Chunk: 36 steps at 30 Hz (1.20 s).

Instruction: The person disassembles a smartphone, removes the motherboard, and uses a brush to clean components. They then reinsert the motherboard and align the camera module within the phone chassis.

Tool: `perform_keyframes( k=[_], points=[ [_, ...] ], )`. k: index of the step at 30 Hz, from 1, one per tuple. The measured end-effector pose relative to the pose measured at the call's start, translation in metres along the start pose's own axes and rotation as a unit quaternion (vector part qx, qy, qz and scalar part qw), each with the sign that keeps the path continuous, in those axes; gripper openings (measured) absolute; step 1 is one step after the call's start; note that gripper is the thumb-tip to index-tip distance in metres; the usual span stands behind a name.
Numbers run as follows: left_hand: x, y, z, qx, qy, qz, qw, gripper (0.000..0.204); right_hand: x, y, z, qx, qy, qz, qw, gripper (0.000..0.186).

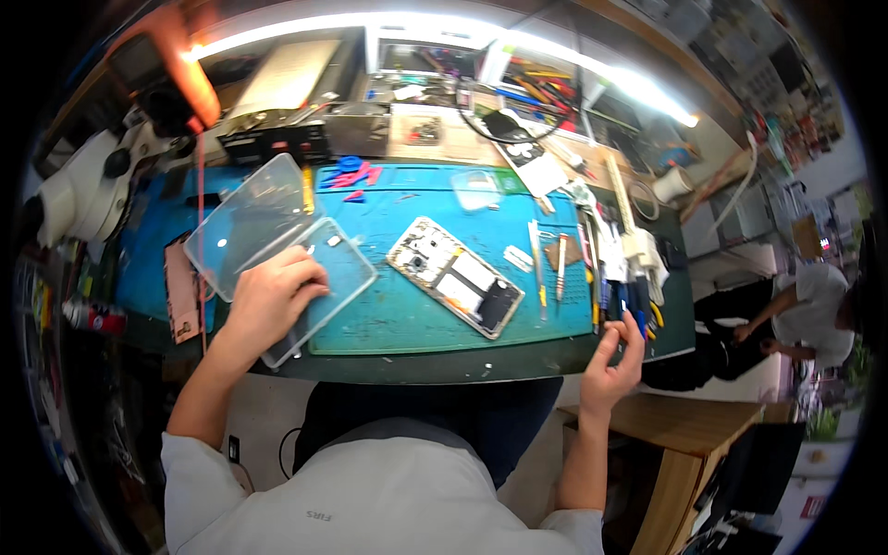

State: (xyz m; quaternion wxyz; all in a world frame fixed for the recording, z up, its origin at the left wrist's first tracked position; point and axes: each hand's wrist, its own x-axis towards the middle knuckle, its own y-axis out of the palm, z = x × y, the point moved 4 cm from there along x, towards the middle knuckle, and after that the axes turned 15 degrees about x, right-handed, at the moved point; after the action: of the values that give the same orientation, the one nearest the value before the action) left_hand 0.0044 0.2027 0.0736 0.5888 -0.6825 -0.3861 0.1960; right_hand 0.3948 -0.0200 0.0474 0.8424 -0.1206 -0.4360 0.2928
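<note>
My left hand (282, 291) rests over an open clear plastic case (342, 268), its fingers curled together at something too small to make out; the case's other half (227, 231) lies open beside it. In the middle of the blue mat (370, 328), a disassembled phone (455, 276) lies tilted diagonally with its insides exposed. My right hand (620, 356) is at the mat's right front corner, fingers bent by a group of blue and dark tool handles (622, 294); what it grips, if anything, is unclear. Thin tools (536, 268) and a small white piece (518, 259) lie right of the phone.
A white microscope (88, 190) stands at left, near a pink board (180, 287) and spray can (92, 317). Blue and red picks (356, 173), a small clear box (476, 190) and tool trays line the back. At right are another person (805, 314) and a cardboard box (684, 435).
</note>
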Motion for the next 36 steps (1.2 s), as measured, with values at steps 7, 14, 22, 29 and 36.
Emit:
perform_keyframes(
  k=[7,14,22,29,36],
  points=[
    [0.002,-0.004,-0.011,-0.051,-0.020,0.007,0.998,0.011,0.021,-0.017,-0.010,-0.044,-0.003,0.023,0.999,0.026],
    [-0.010,-0.018,-0.060,-0.221,-0.045,-0.041,0.973,0.035,0.048,0.029,0.015,-0.009,-0.009,0.125,0.992,0.022],
    [-0.008,0.028,-0.117,-0.257,0.024,-0.057,0.965,0.040,0.061,0.079,0.000,-0.120,0.008,0.201,0.972,0.028],
    [-0.024,0.053,-0.117,-0.192,0.028,-0.164,0.967,0.039,0.097,0.005,-0.019,-0.222,0.009,0.094,0.971,0.031],
    [-0.023,0.059,-0.119,-0.154,0.061,-0.206,0.964,0.040,0.119,-0.026,-0.088,-0.155,0.257,0.281,0.912,0.049]
  ],
)
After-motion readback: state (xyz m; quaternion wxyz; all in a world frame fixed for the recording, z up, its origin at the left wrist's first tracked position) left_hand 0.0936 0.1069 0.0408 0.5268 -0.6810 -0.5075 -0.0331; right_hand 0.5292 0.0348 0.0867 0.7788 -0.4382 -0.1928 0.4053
